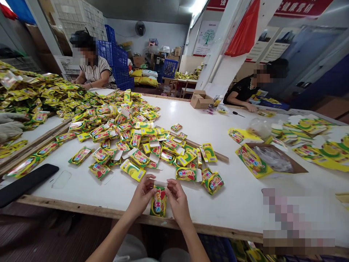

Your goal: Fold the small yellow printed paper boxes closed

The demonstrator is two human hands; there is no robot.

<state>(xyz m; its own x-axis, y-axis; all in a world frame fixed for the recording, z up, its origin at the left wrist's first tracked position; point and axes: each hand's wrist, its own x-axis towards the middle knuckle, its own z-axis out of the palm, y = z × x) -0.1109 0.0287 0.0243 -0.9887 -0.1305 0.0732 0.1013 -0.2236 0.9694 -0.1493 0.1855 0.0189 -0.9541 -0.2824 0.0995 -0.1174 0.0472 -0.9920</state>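
Observation:
A small yellow-green carton (158, 205) with "TWINS"-like lettering lies upright to my view at the table's front edge. Its white flap stands up at the top end. The fingers of my left hand (144, 194) pinch the carton's upper left corner by the flap. On the other side, my right hand (176, 199) grips the upper right corner, thumb on the printed face. Just beyond my fingers lies a yellow carton (133, 170), and to the right another carton (188, 174) has its white end flap out.
A heap of similar cartons (128, 127) spreads over the white table (174, 109), with sachets (43, 94) piled at left. Wooden strips (196, 143) cross the table. A black phone (27, 183) lies front left, a display box (253, 163) at right. Two people sit across; gloved hands work at left.

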